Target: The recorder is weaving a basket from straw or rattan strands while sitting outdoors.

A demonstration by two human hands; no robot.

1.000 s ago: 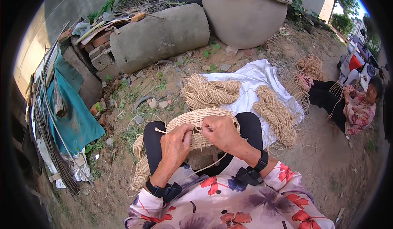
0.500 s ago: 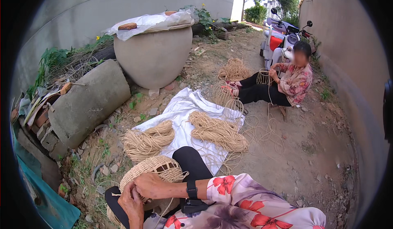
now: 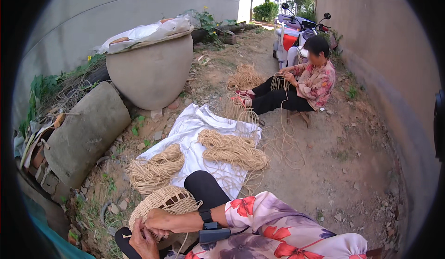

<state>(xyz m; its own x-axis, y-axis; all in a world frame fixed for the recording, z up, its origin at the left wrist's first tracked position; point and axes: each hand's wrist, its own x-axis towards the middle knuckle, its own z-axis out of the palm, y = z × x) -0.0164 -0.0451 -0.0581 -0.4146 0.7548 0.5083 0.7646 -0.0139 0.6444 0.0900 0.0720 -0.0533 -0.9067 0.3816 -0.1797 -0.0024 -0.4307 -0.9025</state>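
Note:
A partly woven basket of tan cord (image 3: 163,199) rests across my lap, with open gaps along part of its side. My right hand (image 3: 160,220), a black band at its wrist, is closed against the basket's near edge; its fingertips are mostly hidden. Just below it, my left hand (image 3: 143,241) has its fingers bent together at the rim, pinching the cord there. A loose cord end hangs down beneath my right wrist. Beyond my knee lie two thick hanks of the same cord, the left one (image 3: 156,167) and the right one (image 3: 234,150).
A white cloth (image 3: 192,166) lies under the hanks. Ahead on the right a seated person (image 3: 315,80) works on an open cord frame (image 3: 279,82). A large covered clay vat (image 3: 150,71), a concrete cylinder (image 3: 88,134) and parked scooters (image 3: 296,39) stand around; walls flank both sides.
The view has turned, so the surroundings sit further left and slightly different in height. Both hands stay together at the basket's near edge, their grip much the same.

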